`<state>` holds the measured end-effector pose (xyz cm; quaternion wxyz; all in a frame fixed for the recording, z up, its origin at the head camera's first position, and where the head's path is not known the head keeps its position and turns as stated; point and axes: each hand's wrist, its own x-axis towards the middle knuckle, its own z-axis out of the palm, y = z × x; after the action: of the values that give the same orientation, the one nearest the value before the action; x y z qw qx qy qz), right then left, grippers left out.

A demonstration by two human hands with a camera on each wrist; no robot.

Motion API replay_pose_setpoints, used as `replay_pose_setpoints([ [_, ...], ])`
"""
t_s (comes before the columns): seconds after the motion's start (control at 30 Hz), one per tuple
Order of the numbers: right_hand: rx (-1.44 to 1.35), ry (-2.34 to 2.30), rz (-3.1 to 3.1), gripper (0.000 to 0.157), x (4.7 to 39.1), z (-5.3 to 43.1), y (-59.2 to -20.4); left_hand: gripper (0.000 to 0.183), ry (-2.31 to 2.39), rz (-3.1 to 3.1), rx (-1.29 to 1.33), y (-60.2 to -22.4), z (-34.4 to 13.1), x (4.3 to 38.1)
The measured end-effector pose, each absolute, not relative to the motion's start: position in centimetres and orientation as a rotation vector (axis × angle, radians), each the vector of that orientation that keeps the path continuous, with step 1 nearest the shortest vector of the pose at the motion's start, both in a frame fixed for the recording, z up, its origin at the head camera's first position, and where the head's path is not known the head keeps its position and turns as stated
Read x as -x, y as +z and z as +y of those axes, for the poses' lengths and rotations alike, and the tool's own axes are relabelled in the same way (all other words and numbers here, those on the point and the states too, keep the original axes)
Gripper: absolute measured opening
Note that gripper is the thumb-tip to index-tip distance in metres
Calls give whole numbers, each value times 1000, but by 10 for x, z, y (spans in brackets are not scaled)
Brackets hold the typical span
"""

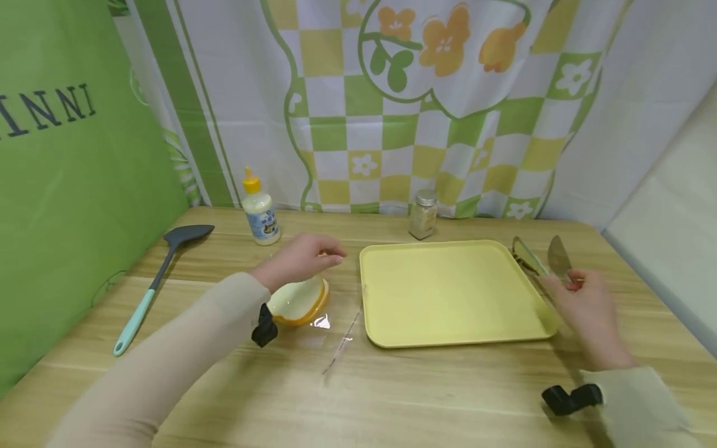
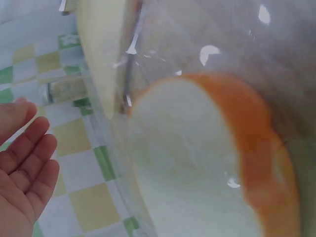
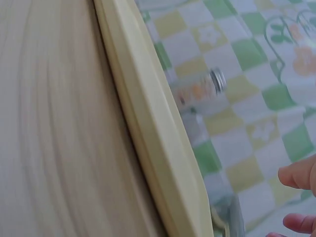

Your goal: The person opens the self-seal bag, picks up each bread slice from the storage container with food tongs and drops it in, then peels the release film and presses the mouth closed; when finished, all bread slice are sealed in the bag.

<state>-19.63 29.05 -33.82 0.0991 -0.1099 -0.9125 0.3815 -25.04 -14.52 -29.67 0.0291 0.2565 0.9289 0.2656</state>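
My left hand [image 1: 305,260] hovers above a white bowl with an orange rim [image 1: 299,302]; its relaxed fingers hold nothing. In the left wrist view the bowl [image 2: 187,148] lies beside or under clear shiny plastic [image 2: 210,52]. My right hand [image 1: 588,311] is past the right edge of a yellow tray [image 1: 442,292]. Close to its fingertips are a pointed metal blade [image 1: 559,255] and a clear, green-edged item [image 1: 529,256], whose kind I cannot tell. The right wrist view shows the thumb [image 3: 296,174] apart from the fingers, with nothing visible between them.
A white squeeze bottle with a yellow cap [image 1: 261,214] and a small glass jar with a metal lid [image 1: 424,214] stand at the back. A dark spatula with a mint handle [image 1: 136,320] lies at left. A checked curtain [image 1: 364,137] hangs behind the wooden table [image 1: 448,398].
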Motion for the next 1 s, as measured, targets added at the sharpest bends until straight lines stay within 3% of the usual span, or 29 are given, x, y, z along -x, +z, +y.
replay_pose_setpoints([
  [0.23,220,1207,-2716,67,203,260,-334,13,519,2835,-959,-318,-127,279],
  [0.5,77,1350,-2697,61,209,221,-332,12,588,2743,-868,-332,-122,276],
  [1.0,-208,1454,-2762,30,230,128,-336,10,902,2742,-694,-347,-125,268],
])
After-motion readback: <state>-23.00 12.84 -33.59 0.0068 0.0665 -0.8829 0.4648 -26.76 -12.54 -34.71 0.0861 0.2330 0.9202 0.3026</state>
